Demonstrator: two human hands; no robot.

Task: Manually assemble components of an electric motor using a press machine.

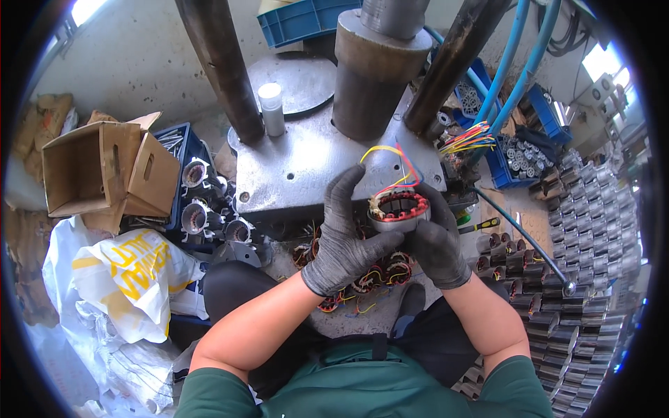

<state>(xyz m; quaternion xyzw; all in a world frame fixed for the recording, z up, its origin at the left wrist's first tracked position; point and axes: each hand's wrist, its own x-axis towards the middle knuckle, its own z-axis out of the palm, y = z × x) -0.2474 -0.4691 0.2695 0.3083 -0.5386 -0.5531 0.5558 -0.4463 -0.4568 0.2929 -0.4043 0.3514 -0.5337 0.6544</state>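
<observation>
Above the grey steel base plate [293, 167] of a press, both gloved hands hold one motor stator [398, 211] just in front of the person's chest. The left hand [346, 233] wraps its fingers [345, 191] around the stator's near and left side, closed on the metal ring; the right hand [437, 240] cups it from the right, fingers likewise curled shut on it. Yellow, red and blue lead wires [390, 164] loop up from the copper windings. Judging by the scene, this piece is mid-handling: it is not seated on the press, and a heap of wound stators [362, 275] lies below the hands, while rows of grey housings [592, 230] stack up at the right. How many are finished cannot be told. Around the press the floor is crowded: an open cardboard box [104, 171] and a white plastic bag [129, 275] at the left, blue crates [306, 19] behind, blue hoses [519, 56] hanging at the right.
</observation>
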